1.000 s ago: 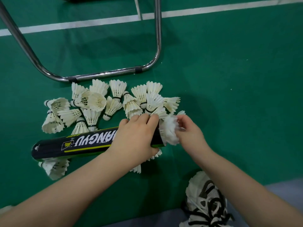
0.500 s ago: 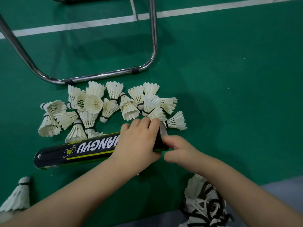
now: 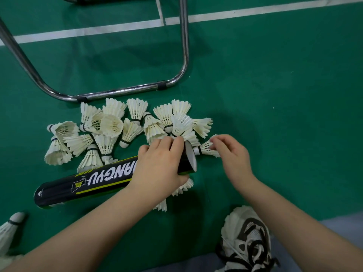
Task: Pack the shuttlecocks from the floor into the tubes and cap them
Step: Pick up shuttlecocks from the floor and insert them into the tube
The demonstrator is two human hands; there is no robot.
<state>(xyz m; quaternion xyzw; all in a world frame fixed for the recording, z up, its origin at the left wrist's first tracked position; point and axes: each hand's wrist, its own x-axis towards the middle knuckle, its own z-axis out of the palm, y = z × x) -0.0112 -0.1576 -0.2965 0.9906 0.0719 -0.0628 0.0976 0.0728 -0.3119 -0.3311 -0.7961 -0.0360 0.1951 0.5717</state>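
A black tube (image 3: 84,183) with yellow stripes and white lettering lies slanted across the green floor. My left hand (image 3: 159,165) grips it near its open right end (image 3: 191,157). My right hand (image 3: 231,154) pinches the feathers of a white shuttlecock (image 3: 205,149), whose cork points at the tube's mouth. Several white shuttlecocks (image 3: 125,126) lie heaped just behind the tube. A few feathers (image 3: 182,187) poke out from under my left hand. One more shuttlecock (image 3: 9,230) lies at the lower left edge.
A chrome chair frame (image 3: 121,92) curves over the floor right behind the heap. White court lines (image 3: 98,30) run across the far floor. A white and black sneaker (image 3: 247,238) sits at the bottom right, under my right forearm.
My right hand pushed a shuttlecock into the tube's mouth, then moved right and took hold of another one by its feathers. My left hand kept its grip on the tube.
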